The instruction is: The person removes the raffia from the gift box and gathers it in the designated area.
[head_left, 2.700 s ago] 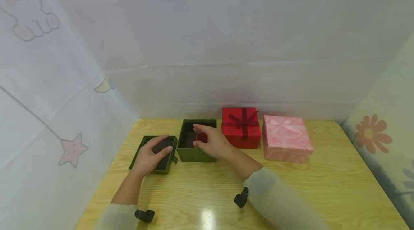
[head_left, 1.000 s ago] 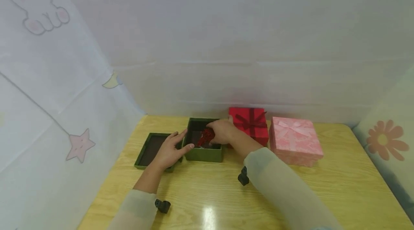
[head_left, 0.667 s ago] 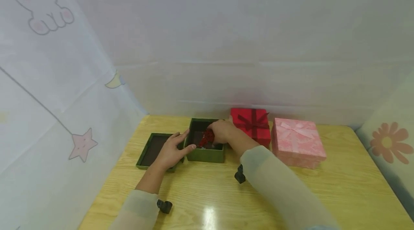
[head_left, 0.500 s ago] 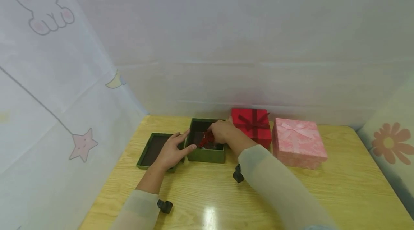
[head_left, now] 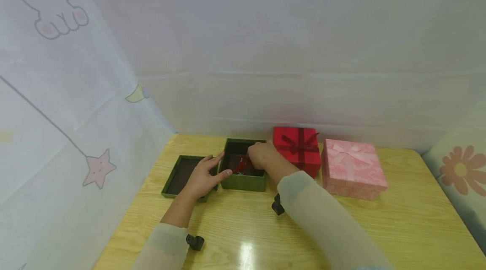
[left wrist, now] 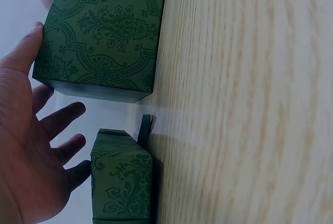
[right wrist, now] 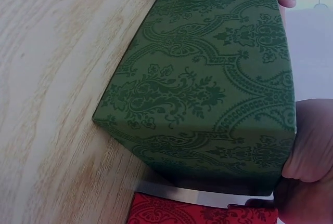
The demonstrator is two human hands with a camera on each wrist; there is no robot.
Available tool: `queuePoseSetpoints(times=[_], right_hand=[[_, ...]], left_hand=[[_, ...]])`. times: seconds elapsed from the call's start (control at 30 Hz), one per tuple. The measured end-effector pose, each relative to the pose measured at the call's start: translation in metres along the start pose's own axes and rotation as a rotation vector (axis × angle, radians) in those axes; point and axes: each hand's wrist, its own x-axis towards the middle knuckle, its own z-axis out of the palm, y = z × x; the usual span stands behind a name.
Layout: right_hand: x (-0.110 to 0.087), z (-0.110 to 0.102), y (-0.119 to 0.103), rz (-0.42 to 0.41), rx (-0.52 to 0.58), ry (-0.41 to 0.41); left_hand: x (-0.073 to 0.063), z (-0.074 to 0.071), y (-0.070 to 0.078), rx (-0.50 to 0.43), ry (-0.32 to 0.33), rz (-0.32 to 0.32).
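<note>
A dark green patterned box (head_left: 243, 182) stands uncovered on the table. My right hand (head_left: 262, 155) reaches down inside it, fingers bent, at a small shiny red bundle (head_left: 241, 165) whose exact kind is too small to tell. The box wall hides the right fingertips in the right wrist view. My left hand (head_left: 202, 179) has its fingers spread at the box's left side. In the left wrist view its thumb touches the box (left wrist: 104, 31), and the other fingers extend beside the green lid (left wrist: 125, 182). That lid lies inside-up left of the box.
A red gift box (head_left: 309, 161) with a dark ribbon stands close at the green box's right. Beyond it is a pink box (head_left: 351, 177) with a pale bow. The wooden table (head_left: 224, 223) meets a pale cloth backdrop (head_left: 235, 50) behind the boxes.
My right hand has lowered deeper into the green box with the red bundle. My left hand has moved from over the lid to the box's left side. The head view has shifted slightly.
</note>
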Motion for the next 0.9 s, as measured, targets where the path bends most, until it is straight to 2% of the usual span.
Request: queuePoseSetpoints(times=[0.2, 0.53, 0.7, 0.9], right_hand=[[-0.007, -0.004, 0.002, -0.016, 0.010, 0.025], [-0.007, -0.003, 0.011, -0.099, 0.090, 0.066], [-0.010, -0.005, 0.014, -0.093, 0.149, 0.081], [-0.014, -0.010, 0.015, -0.097, 0.202, 0.085]], left_hand=[[-0.001, 0.000, 0.002, 0.003, -0.002, -0.008], [-0.001, -0.001, 0.003, 0.004, -0.004, -0.020], [0.001, -0.001, 0.003, 0.007, -0.003, -0.006], [0.000, -0.001, 0.002, 0.009, -0.008, -0.021]])
